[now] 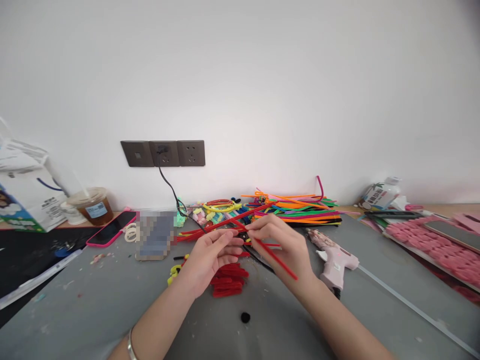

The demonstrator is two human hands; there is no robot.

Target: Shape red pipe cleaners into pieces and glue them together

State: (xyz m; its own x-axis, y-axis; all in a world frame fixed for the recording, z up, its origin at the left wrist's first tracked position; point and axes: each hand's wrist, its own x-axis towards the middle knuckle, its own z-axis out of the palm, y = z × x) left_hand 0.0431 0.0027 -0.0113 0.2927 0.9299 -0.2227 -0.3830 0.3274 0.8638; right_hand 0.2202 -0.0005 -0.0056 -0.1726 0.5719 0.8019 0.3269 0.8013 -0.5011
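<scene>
Red pipe cleaner [279,261] pinched in right hand [289,242], left grip [204,260] loosely spread, cord [171,187] beneath, glue gun [337,262] at right

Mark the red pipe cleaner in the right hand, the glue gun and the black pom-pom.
Red pipe cleaner [273,255]: head view, its straight length.
Glue gun [337,262]: head view, its body.
Black pom-pom [245,317]: head view, its middle.

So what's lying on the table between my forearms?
A pile of red fuzzy pieces and, nearer you, a small black ball; the head view shows both.
</scene>
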